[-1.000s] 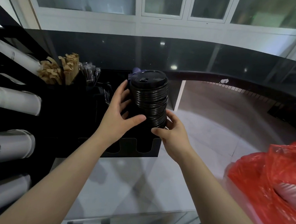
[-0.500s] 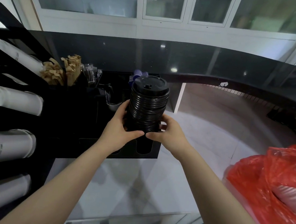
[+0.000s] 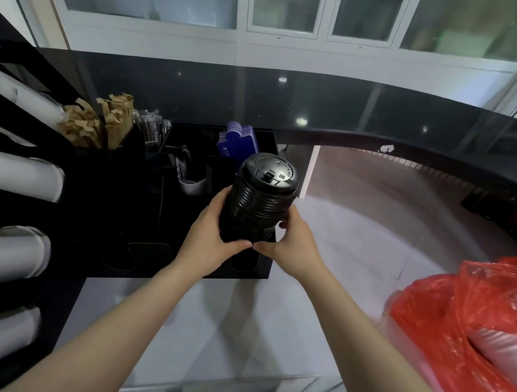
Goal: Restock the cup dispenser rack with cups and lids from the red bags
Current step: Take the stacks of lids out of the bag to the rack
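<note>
- Pale counter (image 3: pixel 358 238) carries the black organiser (image 3: pixel 180 261), its right-hand slot open
- Your left hand (image 3: pixel 211 238) and right hand (image 3: pixel 290 247) each grip the lid stack (image 3: pixel 259 205) low, steadying it upright over that slot
- Red bag (image 3: pixel 476 330) sits right, within reach

Only readable thing I can spot is on the top lid (image 3: pixel 270 174) of the black stack: embossed letters curving along its rim around 2 o'clock, looks like "CONTENTS HOT". The smaller marks near the sip tab are too tiny for me.
</note>
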Demonstrator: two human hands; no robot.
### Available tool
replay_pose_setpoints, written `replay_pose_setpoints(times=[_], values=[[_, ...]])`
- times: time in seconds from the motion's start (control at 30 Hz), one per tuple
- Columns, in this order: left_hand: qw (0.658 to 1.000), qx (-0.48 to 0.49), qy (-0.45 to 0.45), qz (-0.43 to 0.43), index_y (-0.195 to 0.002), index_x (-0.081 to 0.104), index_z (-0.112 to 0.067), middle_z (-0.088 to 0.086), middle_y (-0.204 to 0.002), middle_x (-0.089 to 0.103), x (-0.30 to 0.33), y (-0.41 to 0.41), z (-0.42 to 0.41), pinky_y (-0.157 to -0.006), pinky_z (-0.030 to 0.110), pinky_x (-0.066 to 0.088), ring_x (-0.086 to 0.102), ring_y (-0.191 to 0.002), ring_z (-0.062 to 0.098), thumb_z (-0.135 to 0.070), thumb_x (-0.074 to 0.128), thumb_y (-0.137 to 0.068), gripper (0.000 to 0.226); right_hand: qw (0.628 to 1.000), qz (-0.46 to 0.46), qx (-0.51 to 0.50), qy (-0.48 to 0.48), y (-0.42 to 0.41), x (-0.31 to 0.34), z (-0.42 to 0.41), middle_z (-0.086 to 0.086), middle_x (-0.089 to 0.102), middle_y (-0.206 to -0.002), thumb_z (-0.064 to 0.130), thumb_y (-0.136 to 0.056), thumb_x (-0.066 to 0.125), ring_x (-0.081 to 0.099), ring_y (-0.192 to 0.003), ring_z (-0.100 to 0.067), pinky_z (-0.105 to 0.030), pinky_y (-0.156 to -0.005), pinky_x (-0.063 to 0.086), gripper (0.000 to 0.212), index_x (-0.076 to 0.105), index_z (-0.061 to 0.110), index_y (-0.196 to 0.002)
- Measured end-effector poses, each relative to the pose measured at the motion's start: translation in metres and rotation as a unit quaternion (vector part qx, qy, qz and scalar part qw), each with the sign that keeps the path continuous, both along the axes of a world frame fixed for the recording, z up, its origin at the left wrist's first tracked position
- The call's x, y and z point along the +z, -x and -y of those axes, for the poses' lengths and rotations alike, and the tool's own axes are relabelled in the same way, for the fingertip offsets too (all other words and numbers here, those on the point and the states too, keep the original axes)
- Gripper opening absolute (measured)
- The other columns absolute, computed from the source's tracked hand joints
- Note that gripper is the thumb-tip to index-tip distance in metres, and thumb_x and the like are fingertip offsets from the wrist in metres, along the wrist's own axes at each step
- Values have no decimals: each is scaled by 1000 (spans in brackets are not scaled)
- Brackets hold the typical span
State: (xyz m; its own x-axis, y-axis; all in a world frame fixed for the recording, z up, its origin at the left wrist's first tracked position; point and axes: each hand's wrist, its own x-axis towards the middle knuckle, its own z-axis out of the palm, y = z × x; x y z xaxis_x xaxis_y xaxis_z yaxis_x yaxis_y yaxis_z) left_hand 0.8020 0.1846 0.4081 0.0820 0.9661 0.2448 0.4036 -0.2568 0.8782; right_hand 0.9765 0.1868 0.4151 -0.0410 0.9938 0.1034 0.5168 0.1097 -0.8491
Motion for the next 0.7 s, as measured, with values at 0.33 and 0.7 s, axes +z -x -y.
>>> replay_pose_setpoints(times=[0.33, 0.7], values=[[997, 12, -7, -76, -149, 6, -38, -5, -147, 43, -14, 0, -1, -104, 36, 43, 47, -129, 15, -31, 80, -73, 106, 999, 33, 2, -3, 1, 3, -6, 3, 62, -113, 19, -62, 81, 51, -115, -23, -39, -93, 46, 61, 53, 22, -116], [973, 66, -56, -212, -148, 24, -7, 12, -153, 31, -29, -1, -1, -118, 39, 8, 18, -145, 25, -37, 72, -80, 89, 989, 144, -23, -10, 6, -5, -7, -3, 44, -114, 28, -66, 78, 37, -112, -26, -40, -91, 39, 60, 50, 20, -118]])
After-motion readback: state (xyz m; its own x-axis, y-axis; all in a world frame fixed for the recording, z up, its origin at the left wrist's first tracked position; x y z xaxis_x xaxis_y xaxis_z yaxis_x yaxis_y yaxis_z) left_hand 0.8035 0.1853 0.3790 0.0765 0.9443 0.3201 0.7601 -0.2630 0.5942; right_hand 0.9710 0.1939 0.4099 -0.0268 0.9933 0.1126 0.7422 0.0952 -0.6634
